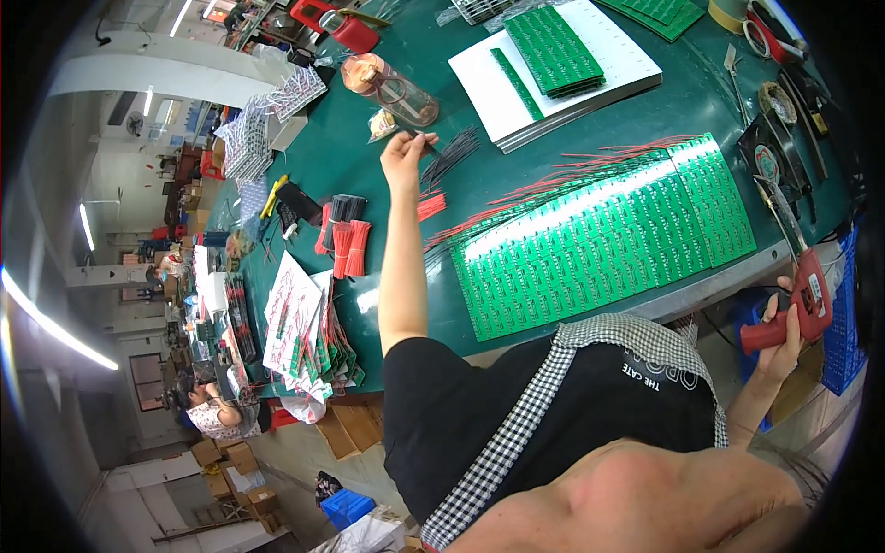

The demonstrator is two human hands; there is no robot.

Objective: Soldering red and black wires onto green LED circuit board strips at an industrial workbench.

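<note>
My left hand [404,164] is stretched out over the table, thumb and fingers pinched together beside a loose pile of black wires [452,155]. Whatever lies between those fingertips is too small to make out. On the right, my right hand [782,346] grips a red soldering gun [811,300] by its handle, its long metal tip pointing up and away. Between my hands lies a wide panel of green circuit boards [581,244]. Red and black wires [553,184] are fanned along its far edge.
Bundled red wires [350,249] and boards with wires [313,332] lie at the left. Farther back stand a drink bottle [406,97] and a white stack [479,83] bearing green boards [553,51]. A blue basket [843,323] is at the right edge.
</note>
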